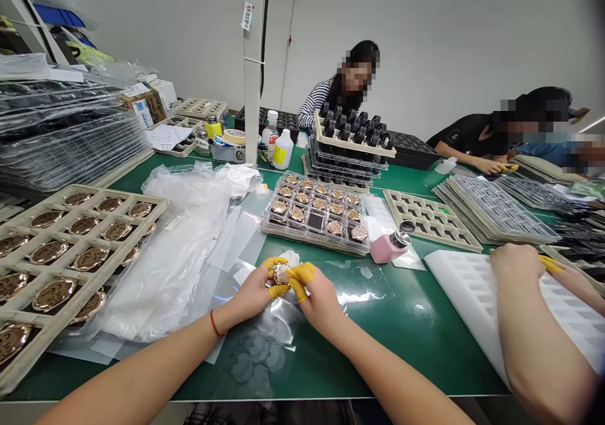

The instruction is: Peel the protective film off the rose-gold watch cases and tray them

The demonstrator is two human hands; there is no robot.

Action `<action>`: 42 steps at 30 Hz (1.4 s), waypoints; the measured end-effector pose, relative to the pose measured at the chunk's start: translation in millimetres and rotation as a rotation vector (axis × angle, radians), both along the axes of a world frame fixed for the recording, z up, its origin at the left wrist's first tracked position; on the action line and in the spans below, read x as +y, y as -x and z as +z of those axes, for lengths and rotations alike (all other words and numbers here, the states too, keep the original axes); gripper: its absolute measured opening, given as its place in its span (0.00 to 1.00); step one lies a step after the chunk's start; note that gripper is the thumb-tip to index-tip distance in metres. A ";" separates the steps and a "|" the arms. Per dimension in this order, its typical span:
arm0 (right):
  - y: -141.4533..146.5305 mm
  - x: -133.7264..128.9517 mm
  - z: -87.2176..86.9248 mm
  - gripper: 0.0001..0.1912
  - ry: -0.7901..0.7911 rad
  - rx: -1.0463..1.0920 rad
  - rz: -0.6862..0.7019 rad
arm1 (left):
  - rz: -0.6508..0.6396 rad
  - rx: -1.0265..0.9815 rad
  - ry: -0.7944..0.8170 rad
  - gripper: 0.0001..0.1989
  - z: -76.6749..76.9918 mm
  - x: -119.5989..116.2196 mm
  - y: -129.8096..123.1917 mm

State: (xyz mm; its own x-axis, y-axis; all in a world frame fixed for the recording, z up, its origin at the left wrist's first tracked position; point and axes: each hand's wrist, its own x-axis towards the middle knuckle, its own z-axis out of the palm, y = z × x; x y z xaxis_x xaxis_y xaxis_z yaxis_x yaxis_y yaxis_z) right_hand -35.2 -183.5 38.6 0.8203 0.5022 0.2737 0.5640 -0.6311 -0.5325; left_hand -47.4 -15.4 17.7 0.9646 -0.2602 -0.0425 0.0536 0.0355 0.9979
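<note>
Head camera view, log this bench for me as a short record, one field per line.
Left hand: left hand, yellow finger covers, holding a round metallic piece
Right hand: right hand, yellow finger covers, fingertips at the piece's edge; grip unclear
Ahead: clear tray of gold-coloured round pieces, one pocket without a piece
Beside that tray: pink bottle
Far left: beige tray of similar pieces
Between beige tray and hands: plastic bags
Far right: another person's forearm over white foam

One held case, one pink bottle
</note>
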 end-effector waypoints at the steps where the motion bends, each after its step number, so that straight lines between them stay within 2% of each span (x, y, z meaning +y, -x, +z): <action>1: 1.4 5.5 -3.7 0.09 0.044 -0.041 0.005 | -0.019 0.006 0.018 0.23 -0.8 0.2 0.5; 6: -12.7 11.7 -17.2 0.08 0.167 -0.119 -0.070 | -0.027 -0.010 0.006 0.22 -1.1 1.6 1.4; 10: -27.3 8.1 -11.8 0.08 0.131 -0.077 -0.062 | -0.011 -0.025 -0.020 0.23 2.7 3.1 0.8; 13: -30.4 3.3 -2.9 0.10 0.016 -0.060 -0.006 | -0.024 0.008 0.000 0.25 4.2 3.2 0.9; 16: -26.4 -1.0 3.2 0.12 -0.038 -0.125 0.122 | -0.054 0.026 0.049 0.25 4.4 1.9 1.1; 19: -18.5 -1.5 3.5 0.13 0.100 -0.220 0.194 | -0.108 0.013 0.074 0.22 4.9 0.7 1.3; 22: -10.4 -0.8 0.8 0.14 0.236 -0.273 0.206 | -0.117 -0.001 0.048 0.20 6.3 0.7 1.2; 25: -3.8 -2.7 -1.7 0.14 0.256 -0.294 0.214 | -0.108 0.013 0.035 0.21 8.3 1.6 1.0; 28: -1.1 -8.1 -4.2 0.14 0.188 -0.278 0.222 | -0.118 0.022 0.043 0.22 9.6 2.4 0.8; 30: -2.9 -13.5 -5.3 0.13 0.076 -0.218 0.219 | -0.111 0.026 0.037 0.22 8.7 2.6 0.7; 33: -9.4 -21.9 -4.8 0.10 -0.161 -0.127 0.081 | -0.073 0.027 0.025 0.23 4.7 3.0 0.3; 35: -12.4 -23.9 -3.3 0.09 -0.239 -0.136 -0.023 | -0.063 0.022 0.008 0.23 2.6 3.3 0.2; 37: -11.8 -21.0 -2.7 0.08 -0.190 -0.184 -0.013 | -0.060 0.010 -0.017 0.23 2.6 3.3 0.6; 40: -6.1 -10.0 -5.7 0.07 -0.013 -0.270 0.069 | -0.077 0.011 -0.006 0.23 5.7 3.1 1.9; 42: -3.5 -2.7 -8.9 0.07 0.070 -0.331 0.055 | -0.104 0.005 0.022 0.22 6.9 3.0 2.7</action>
